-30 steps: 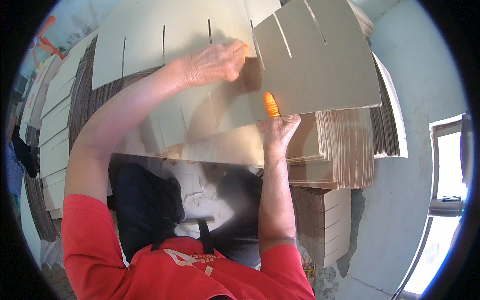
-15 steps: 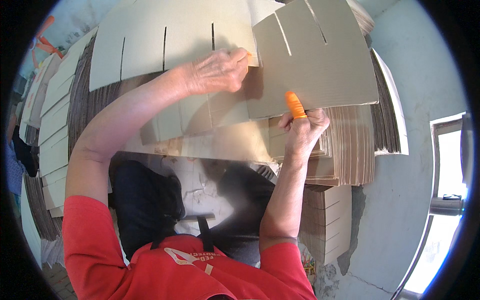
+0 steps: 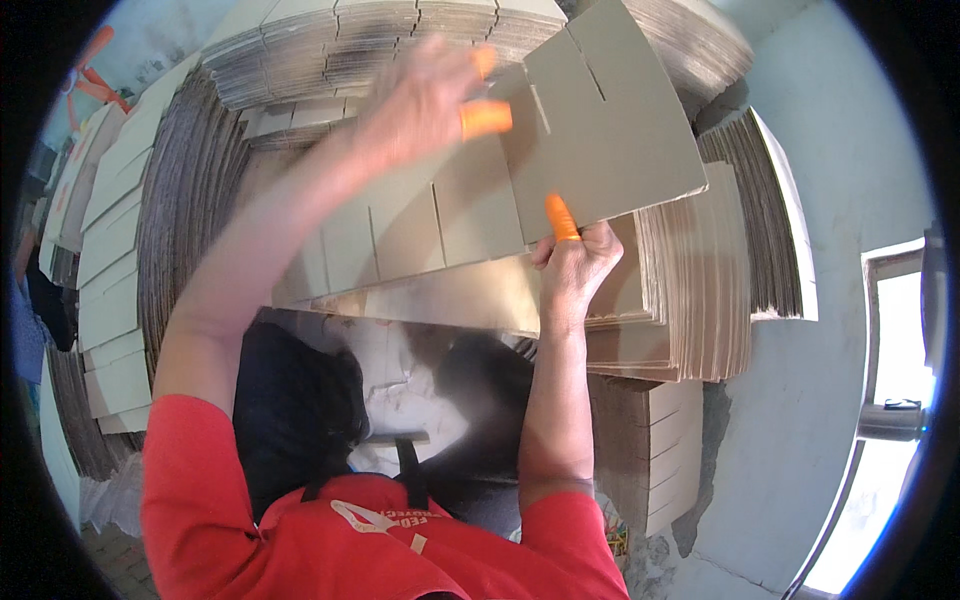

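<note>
My right hand [image 3: 580,258] grips the lower edge of a slotted cardboard sheet [image 3: 610,140], its orange-capped thumb on top and its fingers curled underneath. The sheet tilts up at the right; a slotted panel [image 3: 405,225] spreads left from a crease or edge beside it, and I cannot tell whether the two are one piece. Blurred by motion, my left hand [image 3: 425,105] is over that panel's upper side. Its orange-capped thumb and finger are apart, with nothing seen between them.
Slotted cardboard stacks stand at the back [image 3: 350,45], on the left [image 3: 195,190] and on the right [image 3: 705,270]. Another stack [image 3: 650,450] is lower right, beside a pale wall [image 3: 850,180]. My dark-trousered legs [image 3: 300,400] are below the work surface.
My left hand has let go of a pale slotted sheet, which no longer covers the back stack, and moved up and left. My right hand has shifted left and slightly down with its sheet.
</note>
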Motion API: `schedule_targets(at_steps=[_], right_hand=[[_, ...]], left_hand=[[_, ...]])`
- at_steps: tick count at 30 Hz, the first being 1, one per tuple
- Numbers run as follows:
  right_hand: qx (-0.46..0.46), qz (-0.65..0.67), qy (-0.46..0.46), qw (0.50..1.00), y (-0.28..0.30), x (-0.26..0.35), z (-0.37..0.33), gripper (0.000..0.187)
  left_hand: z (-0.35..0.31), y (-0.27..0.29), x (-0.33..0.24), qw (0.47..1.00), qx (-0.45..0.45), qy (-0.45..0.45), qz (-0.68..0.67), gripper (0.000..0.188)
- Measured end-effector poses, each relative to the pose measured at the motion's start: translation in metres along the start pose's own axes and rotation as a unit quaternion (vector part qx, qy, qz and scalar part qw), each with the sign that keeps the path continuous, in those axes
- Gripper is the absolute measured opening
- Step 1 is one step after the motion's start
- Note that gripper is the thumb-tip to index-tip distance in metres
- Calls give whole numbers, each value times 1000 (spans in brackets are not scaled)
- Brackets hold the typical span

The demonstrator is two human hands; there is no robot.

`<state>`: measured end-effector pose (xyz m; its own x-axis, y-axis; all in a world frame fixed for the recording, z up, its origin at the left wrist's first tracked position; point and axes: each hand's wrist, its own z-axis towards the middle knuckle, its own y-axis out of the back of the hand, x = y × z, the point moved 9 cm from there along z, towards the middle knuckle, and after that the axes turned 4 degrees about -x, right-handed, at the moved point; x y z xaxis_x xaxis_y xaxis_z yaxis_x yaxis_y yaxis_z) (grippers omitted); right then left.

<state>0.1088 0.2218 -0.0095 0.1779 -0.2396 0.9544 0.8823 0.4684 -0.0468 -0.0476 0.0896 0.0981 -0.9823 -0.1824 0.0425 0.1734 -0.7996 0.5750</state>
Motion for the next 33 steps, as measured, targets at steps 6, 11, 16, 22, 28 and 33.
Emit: schedule_targets(at_steps=[6, 11, 16, 22, 28, 33], right_hand=[[25, 0, -23, 999, -10, -1, -4, 38], [31, -1, -18, 999, -10, -5, -6, 29], [34, -21, -12, 999, -5, -6, -6, 28], [40, -24, 20, 999, -15, -4, -9, 29], [23, 35, -34, 999, -12, -4, -8, 27], [8, 34, -37, 999, -8, -6, -8, 27]], left_hand=[[35, -53, 143, 975, 13, 78, 206, 16], [27, -74, 150, 984, 71, -30, 160, 14], [48, -51, 139, 975, 157, 137, 74, 16], [50, -26, 132, 987, 3, -76, 141, 22], [17, -54, 75, 922, 84, -215, 312, 32], [4, -56, 52, 937, 149, -188, 255, 18]])
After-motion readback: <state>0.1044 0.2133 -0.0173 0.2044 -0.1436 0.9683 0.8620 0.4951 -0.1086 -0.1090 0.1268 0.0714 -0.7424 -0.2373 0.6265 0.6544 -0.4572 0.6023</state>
